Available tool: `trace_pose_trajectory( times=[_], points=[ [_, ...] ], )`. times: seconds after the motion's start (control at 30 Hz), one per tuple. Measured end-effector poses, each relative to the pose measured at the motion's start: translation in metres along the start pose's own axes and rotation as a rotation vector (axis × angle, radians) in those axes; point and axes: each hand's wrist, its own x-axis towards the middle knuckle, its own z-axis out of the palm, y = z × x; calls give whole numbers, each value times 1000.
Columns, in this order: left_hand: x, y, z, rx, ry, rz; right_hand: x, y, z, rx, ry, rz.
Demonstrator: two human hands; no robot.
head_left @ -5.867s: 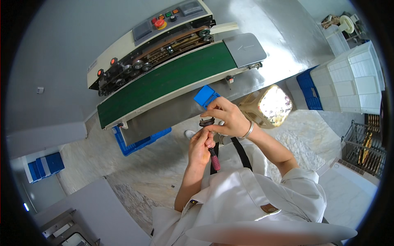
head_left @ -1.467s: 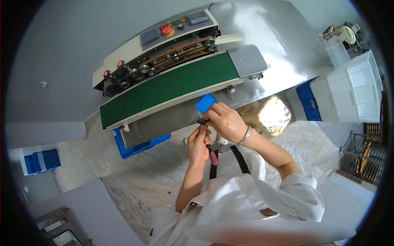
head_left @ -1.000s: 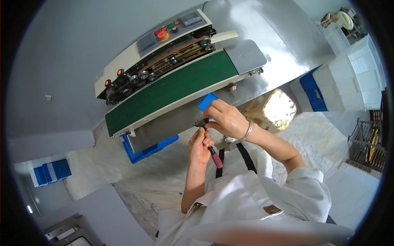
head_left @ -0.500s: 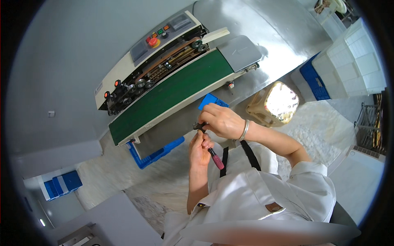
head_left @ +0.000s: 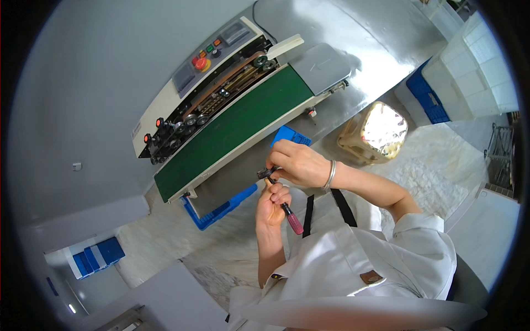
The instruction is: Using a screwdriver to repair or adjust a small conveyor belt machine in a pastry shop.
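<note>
My left hand (head_left: 270, 205) is closed around a screwdriver with a pink handle (head_left: 293, 222). The handle sticks out below the fingers, towards my white apron. Just above, my right hand (head_left: 302, 164) pinches a small dark metal part (head_left: 264, 172); its exact kind is too small to tell. The screwdriver's upper end meets or lies close to this part, but the fingers hide the contact. Both hands are held together in front of my body, before the near edge of the metal table. A blue plastic piece (head_left: 289, 134) shows just beyond my right hand.
A belt sealing machine with a green conveyor (head_left: 243, 121) and a control panel stands on the metal table (head_left: 381, 38). A blue crate (head_left: 218, 211) is below its left end. To the right are a beige stool (head_left: 361, 149) and stacked white crates (head_left: 469, 71).
The whole view has shifted slightly. Both hands keep their hold, and more of the dark metal part shows at the left of my right fingertips.
</note>
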Motion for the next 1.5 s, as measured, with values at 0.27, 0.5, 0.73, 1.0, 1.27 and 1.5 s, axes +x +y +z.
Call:
trace_pose_trajectory(
  times=[0.27, 0.5, 0.73, 1.0, 1.27, 1.5],
  points=[
    [0, 2, -3, -55, 35, -20, 2, 4, 0, -1, -66, -27],
    [-9, 14, -3, -179, -62, -20, -6, -2, 2, 202, 108, 230],
    [-10, 27, 18, -19, -3, 296, -68, -18, 54, 518, -134, 532],
    [-3, 44, 30, 339, 84, 572, -38, -40, 66, 610, -295, 682],
    [23, 96, 43, 454, 233, 677, -2, -19, 123, 518, -101, 727],
    [31, 200, 35, 419, 251, 633, 62, 3, 211, 428, 14, 776]
  ],
)
